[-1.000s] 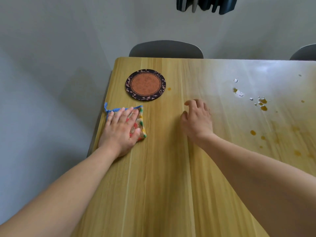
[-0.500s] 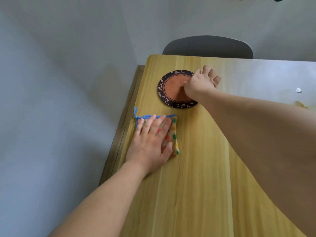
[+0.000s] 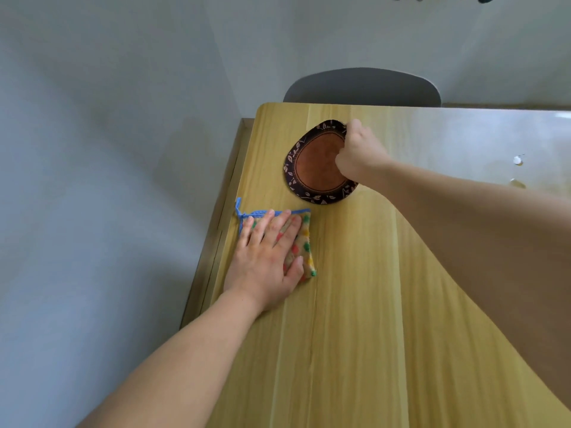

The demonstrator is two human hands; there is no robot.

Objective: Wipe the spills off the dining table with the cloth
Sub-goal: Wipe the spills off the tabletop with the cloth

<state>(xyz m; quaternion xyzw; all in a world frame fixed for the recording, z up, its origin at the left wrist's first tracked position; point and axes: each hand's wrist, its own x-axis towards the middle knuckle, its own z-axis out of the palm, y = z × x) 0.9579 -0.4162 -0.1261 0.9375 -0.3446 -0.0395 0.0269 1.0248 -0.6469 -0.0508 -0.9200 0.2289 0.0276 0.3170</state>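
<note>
The wooden desk [image 3: 370, 304] fills the lower right of the view, its pale grain running away from the camera, with a glossy glare toward its far right. Behind its far edge stands a grey chair [image 3: 361, 88], only the rounded backrest showing against the white wall.

The round placemat [image 3: 315, 168], dark-rimmed with a leaf pattern and a rust-brown centre, sits near the desk's far left corner; its far right edge looks lifted and bent off the wood. The right hand [image 3: 360, 152] grips that edge with fingers curled round it, the forearm stretching back across the desk.

The folded cloth [image 3: 304, 242], tan with red, green and yellow dots and a blue border with a small loop, lies flat on the desk just nearer the camera than the placemat, close to the desk's left edge. The left hand [image 3: 267, 257] rests on it palm down, fingers straight and slightly spread, covering most of it.

Small spills [image 3: 517, 171], one whitish and one amber, dot the desk far to the right of the placemat, well apart from the cloth.
</note>
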